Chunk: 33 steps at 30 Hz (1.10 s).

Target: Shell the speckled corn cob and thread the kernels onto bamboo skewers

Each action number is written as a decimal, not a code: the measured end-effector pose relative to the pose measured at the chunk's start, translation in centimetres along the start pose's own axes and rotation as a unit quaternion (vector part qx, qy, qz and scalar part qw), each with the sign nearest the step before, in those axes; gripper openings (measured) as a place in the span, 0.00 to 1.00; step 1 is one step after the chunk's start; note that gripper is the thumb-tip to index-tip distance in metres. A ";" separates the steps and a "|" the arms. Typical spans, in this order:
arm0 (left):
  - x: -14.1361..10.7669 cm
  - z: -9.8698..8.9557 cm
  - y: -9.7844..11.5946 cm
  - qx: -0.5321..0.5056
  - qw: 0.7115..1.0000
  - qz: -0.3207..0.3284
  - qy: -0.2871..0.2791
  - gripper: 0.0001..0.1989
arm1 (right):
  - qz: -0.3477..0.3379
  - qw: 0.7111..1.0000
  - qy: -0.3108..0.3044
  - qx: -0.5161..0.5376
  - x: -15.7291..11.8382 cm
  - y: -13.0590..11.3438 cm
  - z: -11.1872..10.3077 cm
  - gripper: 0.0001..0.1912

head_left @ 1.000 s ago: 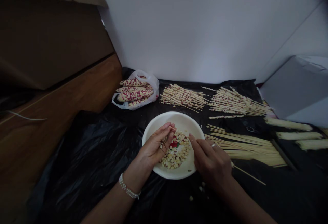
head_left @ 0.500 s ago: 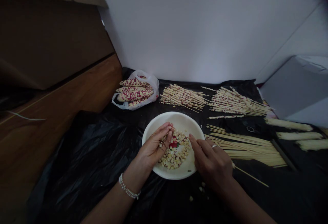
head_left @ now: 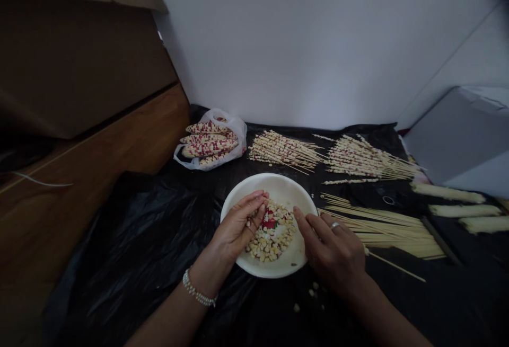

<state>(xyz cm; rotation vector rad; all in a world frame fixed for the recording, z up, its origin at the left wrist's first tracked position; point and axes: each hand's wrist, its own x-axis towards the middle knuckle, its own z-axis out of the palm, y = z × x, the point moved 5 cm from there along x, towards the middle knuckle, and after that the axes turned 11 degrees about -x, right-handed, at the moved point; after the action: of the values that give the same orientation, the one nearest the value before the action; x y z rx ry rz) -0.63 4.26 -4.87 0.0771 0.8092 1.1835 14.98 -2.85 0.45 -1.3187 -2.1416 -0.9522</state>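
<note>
Over the left half of a white bowl, my left hand is closed, thumb and fingertips pinched together. A few pale corn kernels show between its fingers; what sits at the very tips is too small to make out. Loose corn kernels lie in the bowl around a red printed pattern on its bottom. At the bowl's right rim, my right hand is wrapped round a thin wooden skewer. The skewer's bare end sticks out to the right, with a kernel by the hand; its front end is hidden.
A plastic bag of corn cobs lies at the back left. Two piles of kernel-threaded skewers lie behind the bowl, bare skewers to the right, and stripped cobs farther right. Black plastic sheeting covers the surface.
The skewer's bare end reaches slightly farther right, and my right hand has shifted a little with it. My left hand's fingertips have moved slightly and stay pinched over the bowl.
</note>
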 end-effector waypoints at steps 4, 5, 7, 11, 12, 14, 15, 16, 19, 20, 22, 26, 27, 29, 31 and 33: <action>-0.1 0.1 0.0 0.020 1.000 0.023 -0.003 0.09 | -0.004 1.000 0.003 -0.004 0.1 -0.2 -0.2 0.20; 0.0 0.1 0.0 0.022 0.999 0.027 -0.006 0.09 | -0.006 1.000 0.000 -0.004 0.2 -0.3 -0.2 0.19; 0.1 0.1 -0.1 0.026 0.999 0.032 -0.016 0.09 | -0.009 1.000 -0.004 -0.003 0.2 -0.4 -0.3 0.19; 0.2 0.1 -0.1 0.022 0.999 0.030 -0.031 0.09 | -0.003 1.000 -0.005 -0.001 0.1 -0.4 -0.2 0.20; 0.1 0.1 -0.2 0.016 0.999 0.023 -0.030 0.09 | 0.001 1.000 -0.006 0.000 0.0 -0.4 -0.1 0.21; 0.0 0.1 -0.5 0.004 1.000 -0.004 -0.030 0.08 | 0.010 1.000 -0.007 0.000 -0.1 -0.3 0.1 0.23; -0.1 0.2 -0.7 0.000 0.999 -0.021 -0.032 0.08 | 0.014 1.000 -0.008 0.001 -0.2 -0.2 0.2 0.24; -0.1 0.2 -0.8 -0.003 0.999 -0.037 -0.037 0.08 | 0.018 1.000 -0.007 0.000 -0.2 -0.2 0.3 0.24; -0.2 0.1 -1.0 -0.008 0.998 -0.053 -0.038 0.09 | 0.019 1.000 -0.005 0.002 -0.4 -0.2 0.4 0.25; -0.1 0.1 -0.9 -0.009 0.998 -0.052 -0.033 0.10 | 0.018 1.000 -0.002 0.003 -0.4 -0.2 0.4 0.24; -0.1 -0.1 -0.8 -0.008 0.999 -0.044 -0.022 0.11 | 0.016 1.000 0.002 0.007 -0.4 -0.2 0.3 0.24; -0.2 -0.1 -0.4 0.005 1.000 -0.020 -0.003 0.12 | 0.013 1.000 0.000 0.008 -0.3 -0.3 0.1 0.23; -0.2 -0.1 -0.4 0.007 1.000 -0.014 0.001 0.12 | 0.013 1.000 -0.001 0.007 -0.3 -0.3 0.1 0.23; -0.3 0.1 -0.3 0.011 1.000 -0.008 -0.001 0.11 | 0.016 1.000 0.002 0.004 -0.3 -0.3 0.1 0.23; -0.3 0.2 -0.3 0.013 1.000 -0.005 -0.006 0.10 | 0.015 1.000 0.000 0.004 -0.3 -0.3 0.1 0.24; -0.3 0.3 -0.3 0.011 1.000 -0.005 -0.007 0.07 | 0.013 1.000 -0.002 0.002 -0.3 -0.3 0.2 0.25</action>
<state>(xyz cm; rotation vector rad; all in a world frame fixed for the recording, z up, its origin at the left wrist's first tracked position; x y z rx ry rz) -0.29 3.97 -4.61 0.1000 0.8096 1.1630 14.83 -3.00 0.04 -1.3434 -2.1230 -0.9363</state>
